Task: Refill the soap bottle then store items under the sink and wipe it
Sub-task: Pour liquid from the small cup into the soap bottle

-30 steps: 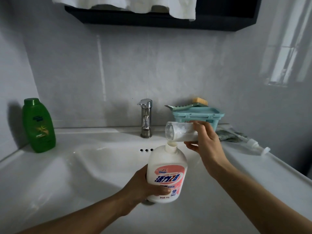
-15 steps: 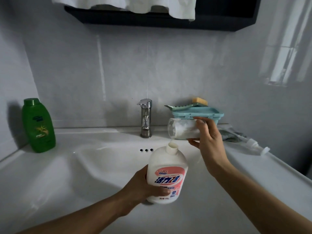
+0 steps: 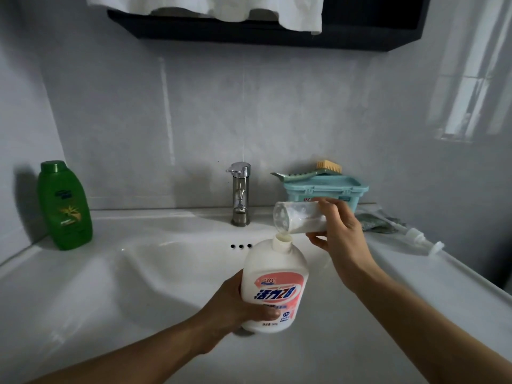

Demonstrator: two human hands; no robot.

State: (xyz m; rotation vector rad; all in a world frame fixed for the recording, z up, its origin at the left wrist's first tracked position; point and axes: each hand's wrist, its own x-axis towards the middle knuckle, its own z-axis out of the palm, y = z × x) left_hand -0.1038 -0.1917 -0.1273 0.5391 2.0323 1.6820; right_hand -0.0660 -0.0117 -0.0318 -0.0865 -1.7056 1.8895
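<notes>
This is a home bathroom. A white moulded sink (image 3: 166,273) with a chrome tap (image 3: 240,192) at its 12 o'clock edge sits against a grey tiled wall (image 3: 249,106). On the surrounding bench (image 3: 415,286) a green toiletry bottle (image 3: 65,206) stands at 9 o'clock. A teal plastic box (image 3: 327,189) topped by a scrubbing brush (image 3: 328,166) stands at 2 o'clock. White cloth (image 3: 207,4), perhaps a towel, hangs from a dark cabinet (image 3: 277,34) overhead.

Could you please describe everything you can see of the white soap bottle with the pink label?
The soap bottle is opaque white plastic, with rounded shoulders and a short open neck, no cap or pump on it. Its pink label with blue characters faces the camera. It is held nearly upright over the front of the sink, gripped low by the left hand, thumb across the label's foot. A tipped clear container in the right hand meets its neck.
</notes>
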